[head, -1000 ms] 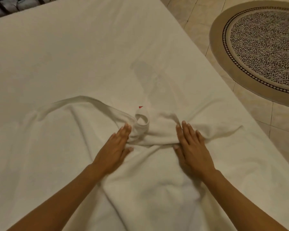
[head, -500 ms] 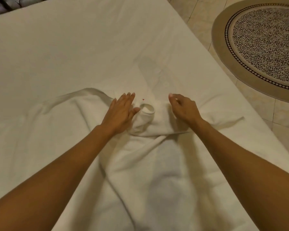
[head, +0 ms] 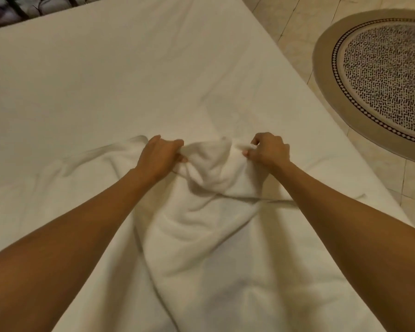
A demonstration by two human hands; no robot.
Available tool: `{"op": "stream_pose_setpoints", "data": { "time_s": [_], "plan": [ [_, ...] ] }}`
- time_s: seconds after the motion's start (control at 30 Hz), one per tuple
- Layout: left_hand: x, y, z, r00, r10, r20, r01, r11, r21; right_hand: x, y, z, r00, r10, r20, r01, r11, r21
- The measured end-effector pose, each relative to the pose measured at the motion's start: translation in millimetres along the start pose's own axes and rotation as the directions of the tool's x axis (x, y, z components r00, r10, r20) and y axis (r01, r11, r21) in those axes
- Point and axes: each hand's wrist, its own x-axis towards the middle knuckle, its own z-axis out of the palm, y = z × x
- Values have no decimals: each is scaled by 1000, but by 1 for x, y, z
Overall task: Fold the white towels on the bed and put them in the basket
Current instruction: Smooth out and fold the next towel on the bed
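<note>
A crumpled white towel [head: 201, 236] lies on the white bed [head: 106, 80], running from the bottom of the view up to the middle. My left hand [head: 158, 156] grips the towel's far edge on its left side. My right hand [head: 266, 149] pinches the same far edge about a forearm's length to the right. The cloth between the two hands sags in a bunched fold [head: 213, 161]. Both forearms stretch out over the towel. No basket is in view.
The bed's right edge runs diagonally down the right side, with tiled floor [head: 297, 32] beyond it. A round patterned rug [head: 381, 75] lies on that floor at upper right. A dark metal frame [head: 17, 8] shows at the top left corner.
Both hands went from lying flat on the towel to reaching farther away and closing on its far edge. The rolled loop of cloth between them has been pulled into a sagging fold.
</note>
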Motion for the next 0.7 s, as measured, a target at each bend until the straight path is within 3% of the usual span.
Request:
{"op": "stream_pose_setpoints", "data": {
  "time_s": [0.07, 0.13, 0.2, 0.23, 0.3, 0.37, 0.47, 0.7],
  "plan": [
    [34, 0, -12, 987, -74, -140, 76, 997, 6, 24, -1, -15, 961, -17, -275, 14, 1000, -14],
    [73, 3, -24, 946, -193, -261, 181, 981, -72, 53, -3, -36, 838, -25, -546, 10, 1000, -30],
    [110, 11, -29, 906, -300, -298, 262, 952, -161, 80, -2, -51, 735, -72, -674, -3, 994, -110],
    [125, 15, -25, 897, -319, -307, 285, 947, -151, 90, 0, -53, 723, -109, -682, -5, 986, -164],
    [143, 25, -7, 909, -306, -282, 309, 950, -33, 100, 6, -42, 767, -171, -618, -6, 962, -274],
    [140, 35, 23, 942, -263, -209, 269, 963, 3, 96, 16, -11, 853, -248, -459, 86, 934, -346],
    [123, 42, 78, 983, -176, -53, 172, 982, -80, 89, 40, 39, 950, -265, -164, 208, 931, -301],
    [142, 28, 105, 968, -193, -160, 186, 981, -59, 110, 49, 59, 924, -277, -263, 190, 931, -311]
  ]
}}
